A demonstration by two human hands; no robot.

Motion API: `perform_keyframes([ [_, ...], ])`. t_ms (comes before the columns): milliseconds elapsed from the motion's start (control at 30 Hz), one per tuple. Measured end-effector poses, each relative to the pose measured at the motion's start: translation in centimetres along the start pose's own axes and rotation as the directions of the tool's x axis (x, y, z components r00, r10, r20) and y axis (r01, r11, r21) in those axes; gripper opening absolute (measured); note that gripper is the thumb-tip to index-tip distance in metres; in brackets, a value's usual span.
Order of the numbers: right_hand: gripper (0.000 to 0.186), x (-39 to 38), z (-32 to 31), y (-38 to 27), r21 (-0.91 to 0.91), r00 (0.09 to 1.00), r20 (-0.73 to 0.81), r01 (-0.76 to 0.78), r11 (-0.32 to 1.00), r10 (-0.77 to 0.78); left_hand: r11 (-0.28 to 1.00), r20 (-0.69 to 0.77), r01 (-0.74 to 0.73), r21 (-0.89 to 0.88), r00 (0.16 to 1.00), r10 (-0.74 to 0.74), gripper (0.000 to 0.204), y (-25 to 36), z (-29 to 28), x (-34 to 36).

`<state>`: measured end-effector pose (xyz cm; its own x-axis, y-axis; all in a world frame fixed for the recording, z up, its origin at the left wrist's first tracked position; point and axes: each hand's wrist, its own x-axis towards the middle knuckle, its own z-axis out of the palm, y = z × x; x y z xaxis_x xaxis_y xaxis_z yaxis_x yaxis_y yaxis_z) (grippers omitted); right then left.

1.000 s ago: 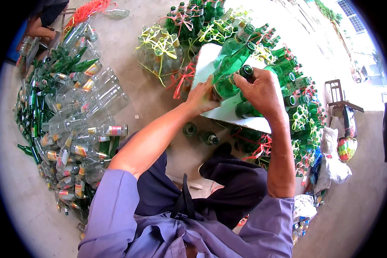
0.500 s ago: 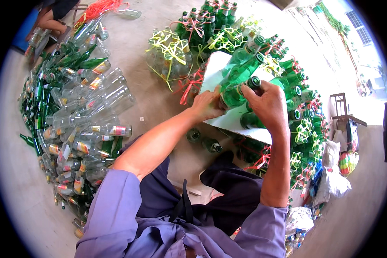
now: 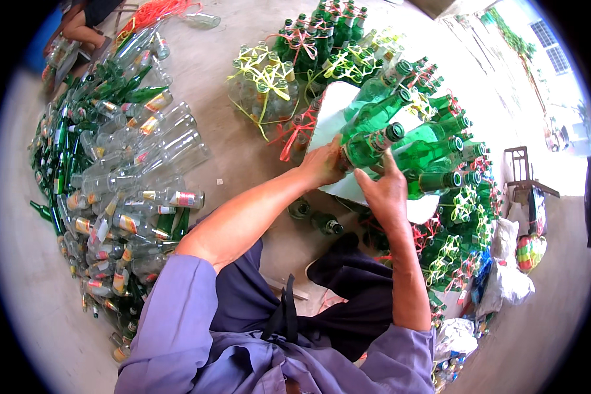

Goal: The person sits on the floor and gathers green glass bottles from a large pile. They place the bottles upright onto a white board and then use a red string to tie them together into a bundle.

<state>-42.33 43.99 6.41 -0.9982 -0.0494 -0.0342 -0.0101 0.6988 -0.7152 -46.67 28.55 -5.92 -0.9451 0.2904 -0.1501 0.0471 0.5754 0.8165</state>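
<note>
Your left grip (image 3: 323,165) is closed around the lower end of a green glass bottle with a band of label at its neck (image 3: 366,150). That bottle is tilted above a white flat board (image 3: 331,113), its open mouth aimed away from you and to the right. Your right grip (image 3: 382,187) is spread, thumb apart from the fingers, just below the bottle's neck; you cannot tell from this view whether a fingertip touches the glass.

On the board beyond the bottle, more green glass bottles (image 3: 382,113) lie on their sides, and others (image 3: 433,182) lie to the right of your right hand. Near the board's far left edge stands a cluster of clear glass bottles (image 3: 272,102) tied with yellow ribbon (image 3: 269,80). Two loose bottles (image 3: 326,223) are on the concrete floor (image 3: 233,164) in front of your legs. To your left spreads a large heap of clear and green bottles (image 3: 138,167), with a tangle of red plastic strands (image 3: 154,14) past its far end. White sacks (image 3: 509,282) sit off to your right.
</note>
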Motion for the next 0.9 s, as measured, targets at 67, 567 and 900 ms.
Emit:
perform_keyframes([
  [67,0.074,0.5,1.4,2.2,0.192,0.999,0.052,0.004,0.981,-0.015,0.995,-0.067,-0.094,0.013,0.993,0.095,0.089,-0.4,0.3,0.5],
  [567,0.092,3.6,5.4,7.2,0.592,0.976,0.018,0.164,0.789,-0.217,0.992,0.012,-0.111,-0.059,0.994,0.112,0.1,0.0,-2.1,0.6],
  [900,0.085,4.2,5.9,8.1,0.557,0.964,-0.028,0.234,0.797,-0.263,0.967,0.015,-0.255,0.029,0.967,0.254,0.107,-1.5,-1.4,1.9],
])
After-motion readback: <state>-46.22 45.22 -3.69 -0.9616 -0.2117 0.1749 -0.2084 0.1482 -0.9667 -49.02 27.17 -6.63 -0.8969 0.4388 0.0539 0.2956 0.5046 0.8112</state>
